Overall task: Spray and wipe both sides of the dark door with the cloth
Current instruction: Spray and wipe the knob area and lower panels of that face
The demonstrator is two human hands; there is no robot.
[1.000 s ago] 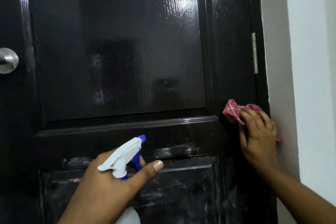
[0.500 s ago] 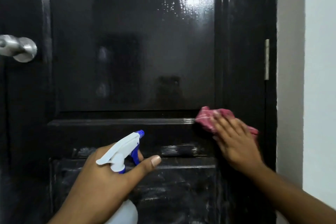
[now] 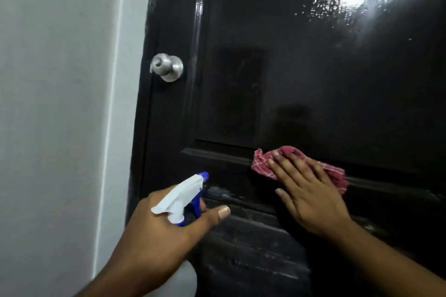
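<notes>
While right hand (image 3: 313,198) presses one cloth (image 3: 263,164), fingers (image 3: 287,171) straight, on one door (image 3: 313,79), left hand (image 3: 156,236) grips one sprayer (image 3: 178,200)

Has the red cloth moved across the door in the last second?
Yes. The cloth under the right hand has slid left along the door, from its hinge-side edge onto the moulding ledge, nearer the knob.

Red checked cloth (image 3: 261,164), black door (image 3: 313,94), white-blue sprayer (image 3: 179,200).
</notes>
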